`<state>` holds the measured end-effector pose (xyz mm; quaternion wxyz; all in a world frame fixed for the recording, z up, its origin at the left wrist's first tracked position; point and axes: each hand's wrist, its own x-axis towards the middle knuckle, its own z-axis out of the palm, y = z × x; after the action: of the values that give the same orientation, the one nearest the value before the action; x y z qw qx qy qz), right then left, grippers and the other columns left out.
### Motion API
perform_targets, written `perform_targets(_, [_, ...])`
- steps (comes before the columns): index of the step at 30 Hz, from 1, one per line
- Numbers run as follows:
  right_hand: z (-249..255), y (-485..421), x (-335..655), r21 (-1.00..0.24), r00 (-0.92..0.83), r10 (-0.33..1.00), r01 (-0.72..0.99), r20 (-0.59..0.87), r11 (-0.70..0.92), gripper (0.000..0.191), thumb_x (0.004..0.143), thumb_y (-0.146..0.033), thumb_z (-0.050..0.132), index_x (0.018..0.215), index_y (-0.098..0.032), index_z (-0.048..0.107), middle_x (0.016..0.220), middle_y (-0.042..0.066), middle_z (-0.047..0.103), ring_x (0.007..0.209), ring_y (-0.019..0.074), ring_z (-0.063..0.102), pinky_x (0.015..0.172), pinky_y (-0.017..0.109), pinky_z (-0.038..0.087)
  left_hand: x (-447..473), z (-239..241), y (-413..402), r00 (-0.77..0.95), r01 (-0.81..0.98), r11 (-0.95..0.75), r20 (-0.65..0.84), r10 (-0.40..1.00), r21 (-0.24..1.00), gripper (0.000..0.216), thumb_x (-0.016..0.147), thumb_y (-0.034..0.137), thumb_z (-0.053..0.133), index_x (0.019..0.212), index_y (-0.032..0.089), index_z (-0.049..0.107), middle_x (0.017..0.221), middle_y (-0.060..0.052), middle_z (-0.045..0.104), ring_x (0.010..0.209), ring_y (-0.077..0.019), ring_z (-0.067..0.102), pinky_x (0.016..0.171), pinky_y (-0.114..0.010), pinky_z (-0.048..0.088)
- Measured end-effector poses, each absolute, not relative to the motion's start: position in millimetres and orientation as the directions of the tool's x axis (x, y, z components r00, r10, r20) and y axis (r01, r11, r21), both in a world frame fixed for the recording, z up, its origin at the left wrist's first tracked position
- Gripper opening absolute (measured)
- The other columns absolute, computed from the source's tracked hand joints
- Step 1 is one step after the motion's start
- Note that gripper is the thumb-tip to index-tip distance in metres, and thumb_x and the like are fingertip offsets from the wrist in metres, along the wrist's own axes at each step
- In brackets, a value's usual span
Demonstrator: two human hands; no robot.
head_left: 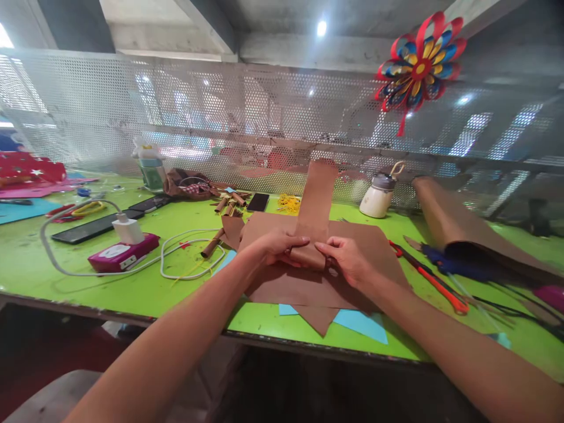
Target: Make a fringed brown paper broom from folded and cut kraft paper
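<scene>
currently, nearest you, pale blue paper and a pointed brown piece poke out from under the brown sheets, close to the near edge of the green table; if your forearm drags on that stack, it could slide toward you and skew what you hold.

over the middle of the sheets, your left hand grasps the left side of the curled near end of a brown paper strip, thumb on top. your right hand pinches that curl's right side between thumb and fingers. uneven tension between the two could make the curl run crooked or cone-shaped; easing off on one side could let it spring loose, and too hard a squeeze could crease it. the strip's far end rises above the sheets, with neither hand on it, so it could swing or twist.

to your right, a red-and-black tool lies beside the sheets, where a wide elbow could knock it. to your left, a looped white cable could snag your sleeve-less forearm. farther left, small brown tubes could roll if bumped. beyond, at the far right, stands a white bottle, which a flicking strip could brush.
</scene>
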<state>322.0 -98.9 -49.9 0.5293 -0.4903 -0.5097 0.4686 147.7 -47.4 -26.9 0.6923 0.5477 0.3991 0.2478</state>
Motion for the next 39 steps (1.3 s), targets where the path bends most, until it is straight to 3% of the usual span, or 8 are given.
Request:
perform_targets(5, [-48, -99, 322, -0.998, -0.015, 1.000, -0.058, 0.023, 0.022, 0.033, 0.059, -0.040, 0.074, 0.061, -0.016, 0.051, 0.045, -0.004, 0.050, 0.038, 0.0069, 0.043, 0.034, 0.018, 0.030, 149, -22, -54, 0.531, 0.098, 0.250, -0.263, 0.805, 0.963, 0.020, 0.066, 0.029, 0.071, 0.075, 0.013, 0.063, 0.064, -0.003, 0.066, 0.057, -0.0151, 0.061, 0.056, -0.028, 0.051])
perform_targets(8, [-47, -98, 323, -0.986, -0.072, 0.997, -0.164, 0.008, -0.004, 0.027, 0.063, -0.036, 0.073, 0.071, -0.017, 0.057, 0.055, -0.002, 0.057, 0.041, 0.0082, 0.048, 0.038, 0.020, 0.037, 151, -17, -59, 0.498, 0.107, 0.219, -0.243, 0.832, 0.970, 0.023, 0.061, 0.030, 0.074, 0.072, 0.013, 0.064, 0.061, -0.002, 0.065, 0.054, -0.0152, 0.060, 0.054, -0.028, 0.050])
perform_targets(14, [-43, -95, 326, -0.943, -0.084, 0.996, -0.331, 0.040, 0.010, 0.021, 0.068, -0.034, 0.070, 0.077, -0.016, 0.062, 0.066, 0.003, 0.065, 0.056, 0.0143, 0.059, 0.052, 0.027, 0.048, 152, -17, -62, 0.558, 0.137, 0.173, -0.220, 0.800, 0.975, 0.030, 0.057, 0.033, 0.076, 0.077, 0.013, 0.067, 0.069, -0.004, 0.068, 0.059, -0.0165, 0.061, 0.053, -0.026, 0.047])
perform_targets(22, [-30, -90, 337, -0.899, 0.014, 0.995, -0.427, 0.103, 0.099, 0.024, 0.058, -0.024, 0.076, 0.078, -0.015, 0.066, 0.084, 0.005, 0.071, 0.075, 0.0185, 0.063, 0.071, 0.031, 0.048, 150, -23, -58, 0.632, 0.278, -0.051, -0.143, 0.762, 0.959, 0.037, 0.059, 0.042, 0.073, 0.078, 0.010, 0.069, 0.059, -0.001, 0.062, 0.045, -0.0068, 0.046, 0.042, -0.018, 0.029])
perform_targets(29, [-32, -87, 336, -0.883, 0.119, 0.986, -0.441, 0.119, 0.159, 0.023, 0.055, -0.027, 0.078, 0.069, -0.015, 0.065, 0.070, 0.005, 0.069, 0.063, 0.0196, 0.062, 0.062, 0.035, 0.050, 154, -26, -57, 0.690, 0.193, 0.043, -0.166, 0.704, 0.980, 0.040, 0.058, 0.033, 0.075, 0.091, 0.013, 0.068, 0.082, -0.005, 0.069, 0.067, -0.0146, 0.061, 0.059, -0.023, 0.045])
perform_targets(35, [-33, -79, 346, -0.897, 0.228, 0.958, -0.364, 0.175, 0.250, 0.026, 0.052, -0.030, 0.079, 0.060, -0.016, 0.059, 0.057, -0.001, 0.064, 0.053, 0.0138, 0.056, 0.059, 0.031, 0.049, 154, -27, -57, 0.726, 0.187, 0.088, -0.198, 0.659, 0.978, 0.041, 0.059, 0.033, 0.075, 0.095, 0.013, 0.067, 0.085, -0.007, 0.069, 0.070, -0.0194, 0.064, 0.058, -0.029, 0.051])
perform_targets(39, [-34, -77, 348, -0.917, 0.193, 0.967, -0.330, 0.169, 0.226, 0.028, 0.054, -0.035, 0.078, 0.070, -0.016, 0.062, 0.059, 0.001, 0.064, 0.060, 0.0181, 0.060, 0.060, 0.034, 0.050, 154, -27, -57, 0.734, 0.184, 0.081, -0.191, 0.652, 0.980, 0.039, 0.060, 0.033, 0.074, 0.093, 0.014, 0.067, 0.083, -0.007, 0.069, 0.068, -0.0191, 0.065, 0.058, -0.028, 0.053])
